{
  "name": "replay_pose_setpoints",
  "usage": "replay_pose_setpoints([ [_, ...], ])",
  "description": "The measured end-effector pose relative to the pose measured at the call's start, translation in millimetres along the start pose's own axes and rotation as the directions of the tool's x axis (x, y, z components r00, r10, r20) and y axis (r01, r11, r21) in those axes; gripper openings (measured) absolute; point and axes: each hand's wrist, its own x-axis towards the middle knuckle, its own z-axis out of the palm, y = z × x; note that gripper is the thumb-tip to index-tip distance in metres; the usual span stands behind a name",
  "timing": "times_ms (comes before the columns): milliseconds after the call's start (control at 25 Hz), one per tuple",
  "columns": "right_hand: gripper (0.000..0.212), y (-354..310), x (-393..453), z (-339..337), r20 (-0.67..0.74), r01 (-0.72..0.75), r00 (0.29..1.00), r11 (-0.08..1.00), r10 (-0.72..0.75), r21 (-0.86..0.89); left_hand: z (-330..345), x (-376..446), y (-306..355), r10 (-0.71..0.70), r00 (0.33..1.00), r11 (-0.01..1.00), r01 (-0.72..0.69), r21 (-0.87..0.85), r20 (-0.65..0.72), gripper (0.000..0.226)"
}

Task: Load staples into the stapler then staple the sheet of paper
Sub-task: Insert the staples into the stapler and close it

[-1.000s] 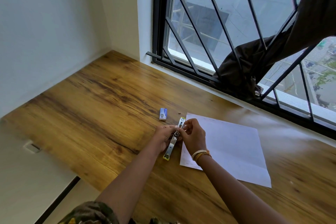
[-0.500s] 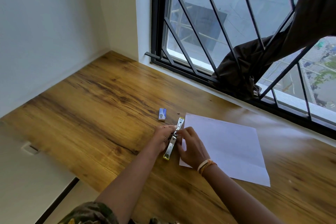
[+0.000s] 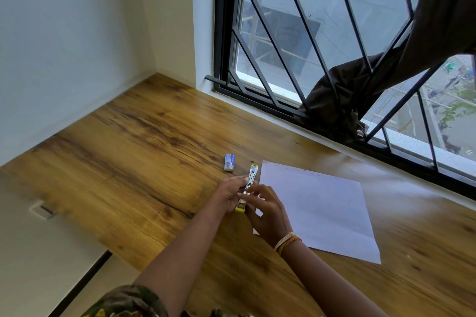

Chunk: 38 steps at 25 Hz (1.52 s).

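So stapler (image 3: 246, 192) opened flat on tabletop (image 3: 144, 152) beside paper (image 3: 319, 208). Left hand (image 3: 230, 194) pinches its side, right hand (image 3: 268, 210) fingers curled on rail. Small, stiff metal, probably slippery; hold by sides. Staple box (image 3: 229, 161) nearby.

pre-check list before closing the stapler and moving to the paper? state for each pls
1. Stapler held: ok, left hand grips its side.
2. Right hand on stapler: ok, its fingers are at the middle of the open channel.
3. Staples seated in channel: cannot tell, too small to see.
4. Stapler closed: not ok, it lies opened out flat on the table.
5. Paper ready: ok, flat just right of the stapler, near corner under the right hand.
6. Staple box clear: ok, apart beyond the left hand.
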Motion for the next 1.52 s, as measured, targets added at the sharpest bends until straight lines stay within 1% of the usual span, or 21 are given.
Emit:
replay_pose_setpoints([
  [80,0.028,-0.6,3.6,-0.9,-0.078,-0.170,0.980,0.972,0.184,0.160,0.5,-0.3,0.6,-0.018,1.000,1.000,0.018,0.024,0.001,0.025],
  [160,0.019,-1.1,12.5,-1.9,-0.117,-0.321,0.922,0.899,0.368,0.297,0.9,-1.9,1.8,-0.037,0.999,0.999,0.037,0.040,0.019,0.025],
  [240,0.013,2.6,22.9,-2.1,-0.116,-0.465,0.831,0.792,0.545,0.396,0.9,-3.2,1.8,-0.040,0.998,0.999,0.039,0.023,0.050,0.024],
  [280,0.014,7.0,28.3,-1.1,-0.091,-0.540,0.769,0.719,0.633,0.438,0.3,-3.7,1.6,-0.036,0.997,0.999,0.035,0.011,0.062,0.023],
  [360,0.025,15.6,37.2,2.1,0.001,-0.658,0.649,0.561,0.761,0.502,-0.6,-4.7,1.4,-0.028,0.997,1.000,0.028,0.007,0.074,0.022],
  [400,0.028,18.3,40.6,3.8,0.034,-0.683,0.614,0.509,0.788,0.524,-0.7,-4.7,1.3,-0.024,0.997,1.000,0.023,0.011,0.075,0.023],
  [480,0.025,19.9,46.1,5.3,0.061,-0.684,0.595,0.465,0.802,0.562,-0.9,-4.9,1.1,-0.016,0.998,1.000,0.015,0.016,0.069,0.026],
  [600,0.016,20.6,49.2,5.4,0.089,-0.665,0.598,0.432,0.796,0.610,-2.2,-4.3,0.7,-0.012,0.996,1.000,0.012,-0.009,0.084,0.025],
  [680,0.009,19.6,47.5,4.3,0.140,-0.673,0.601,0.402,0.787,0.621,-3.0,-4.8,-0.5,-0.006,0.996,1.000,0.007,-0.007,0.094,0.020],
  [760,0.008,16.4,45.0,1.7,0.204,-0.678,0.590,0.342,0.781,0.651,-5.0,-4.4,-2.4,0.010,0.994,1.000,-0.010,0.000,0.108,0.017],
  [840,0.015,14.6,44.2,-4.9,0.260,-0.661,0.556,0.231,0.789,0.714,-7.3,-6.8,-4.8,0.036,0.985,0.999,-0.036,0.002,0.168,0.022],
  [920,0.031,17.3,42.9,-16.1,0.339,-0.643,0.512,0.091,0.789,0.761,-8.2,-11.0,-6.9,0.068,0.966,0.996,-0.081,0.043,0.249,0.030],
  [1000,0.042,18.9,35.5,-27.1,0.424,-0.622,0.494,-0.032,0.759,0.782,-6.6,-17.1,-10.8,0.107,0.947,0.974,-0.162,0.161,0.302,0.041],
  [1080,0.042,19.5,21.9,-34.4,0.481,-0.575,0.477,-0.152,0.735,0.804,-0.2,-24.2,-15.8,0.140,0.938,0.923,-0.239,0.301,0.316,0.048],
  [1120,0.040,19.8,13.8,-37.0,0.489,-0.558,0.470,-0.181,0.735,0.810,4.1,-27.8,-17.8,0.162,0.936,0.887,-0.277,0.368,0.313,0.050],
  [1160,0.038,20.1,6.6,-40.0,0.486,-0.556,0.471,-0.180,0.736,0.811,8.4,-31.3,-19.3,0.184,0.930,0.846,-0.315,0.430,0.319,0.052],
  [1240,0.031,19.5,-5.0,-48.3,0.472,-0.586,0.484,-0.127,0.737,0.800,16.3,-38.8,-22.6,0.200,0.910,0.758,-0.378,0.531,0.362,0.056],
  [1320,0.020,19.6,-13.7,-57.2,0.456,-0.624,0.483,-0.071,0.748,0.778,23.7,-45.1,-28.0,0.188,0.898,0.690,-0.409,0.597,0.398,0.062],
  [1440,0.027,21.4,-27.5,-69.4,0.397,-0.653,0.462,0.002,0.793,0.757,38.0,-53.1,-42.3,0.167,0.880,0.631,-0.441,0.638,0.444,0.071],
  [1520,0.028,22.5,-38.3,-77.6,0.349,-0.652,0.457,0.041,0.818,0.757,48.4,-57.6,-51.2,0.150,0.860,0.591,-0.473,0.653,0.488,0.077],
])
